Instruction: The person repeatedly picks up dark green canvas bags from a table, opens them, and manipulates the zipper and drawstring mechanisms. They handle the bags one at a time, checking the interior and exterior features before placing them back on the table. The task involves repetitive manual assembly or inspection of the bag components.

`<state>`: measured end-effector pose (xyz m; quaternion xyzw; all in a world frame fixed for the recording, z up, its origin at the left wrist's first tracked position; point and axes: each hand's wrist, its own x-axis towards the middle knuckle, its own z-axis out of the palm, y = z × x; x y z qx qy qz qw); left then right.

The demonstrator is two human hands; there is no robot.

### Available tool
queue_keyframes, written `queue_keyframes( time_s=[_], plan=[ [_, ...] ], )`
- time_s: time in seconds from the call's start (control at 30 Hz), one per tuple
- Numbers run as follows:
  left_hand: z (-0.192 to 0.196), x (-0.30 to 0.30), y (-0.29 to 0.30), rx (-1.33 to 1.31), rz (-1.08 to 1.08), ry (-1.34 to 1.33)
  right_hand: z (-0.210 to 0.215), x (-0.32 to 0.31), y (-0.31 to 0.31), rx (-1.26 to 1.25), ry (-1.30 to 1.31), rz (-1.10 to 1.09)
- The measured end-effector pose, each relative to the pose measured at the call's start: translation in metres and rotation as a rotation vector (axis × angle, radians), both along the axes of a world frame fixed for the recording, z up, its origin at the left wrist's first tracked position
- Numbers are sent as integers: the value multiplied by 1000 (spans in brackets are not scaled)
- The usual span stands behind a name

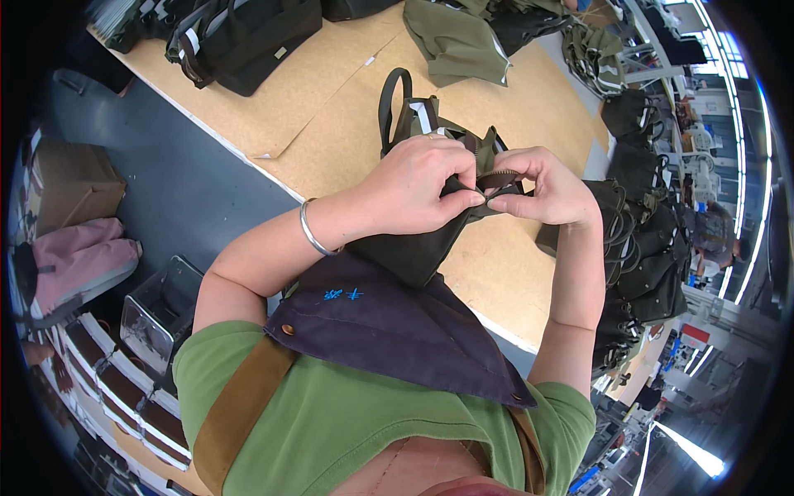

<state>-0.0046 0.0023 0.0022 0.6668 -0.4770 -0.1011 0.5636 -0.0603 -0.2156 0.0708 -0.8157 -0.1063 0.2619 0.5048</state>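
Observation:
A dark olive-black fabric bag (413, 248) stands tilted against my apron at the table's edge, with its strap handle (395, 95) looping up on the far side. My left hand (430, 183) pinches the bag's edge between thumb and fingers. Close beside it, thumb tips nearly meeting, my right hand (547, 188) is closed on a brown zipper (499, 177) with metal teeth, which curves up between the hands. Fingers cover part of the bag's opening, so the zipper's end cannot be made out.
Brown board covers the worktable (331, 107). Dark bags (256, 45) lie at the far left, olive fabric pieces (455, 41) at the back, and a pile of black bags (645, 248) at the right. A clear plastic bin (157, 306) and a carton (78, 182) are on the left.

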Motion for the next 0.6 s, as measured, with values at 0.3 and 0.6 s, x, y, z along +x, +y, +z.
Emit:
queue_keyframes(
  time_s=[0.3, 0.6],
  plan=[
    [5, 12, 6, 104, -76, 93, 2, 5, 4, 3, -25, 21],
    [17, 16, 9, 77, -127, 223, -2, 6, 2, -34, -46, 26]
  ],
)
